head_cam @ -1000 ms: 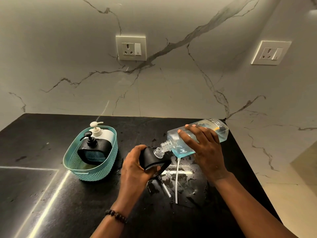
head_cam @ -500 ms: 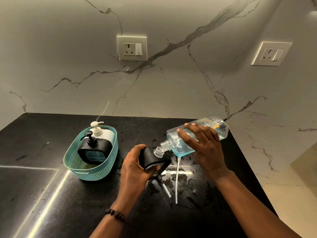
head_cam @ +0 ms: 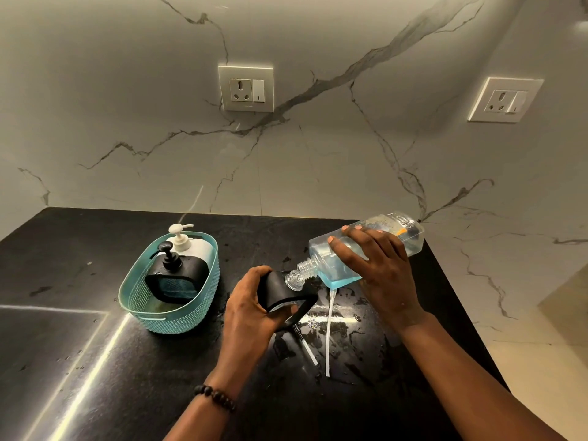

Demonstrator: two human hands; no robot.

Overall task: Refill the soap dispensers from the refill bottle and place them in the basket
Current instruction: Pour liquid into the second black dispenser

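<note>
clear glossy plastic refill bottle [head_cam: 366, 246]; perforated teal plastic basket [head_cam: 178, 316]; polished black stone counter [head_cam: 95, 361]; veined marble wall [head_cam: 127, 122].

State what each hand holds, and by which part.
The left hand grips the black dispenser round its body. The right hand holds the tilted refill bottle across its middle.

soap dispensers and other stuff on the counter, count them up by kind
Soap dispensers: 3 (black and white in the basket, black one held by the left hand)
Refill bottle: 1, tilted in the right hand
Basket: 1
Loose pump tubes: 2 (long, short)
Total: 7
</note>
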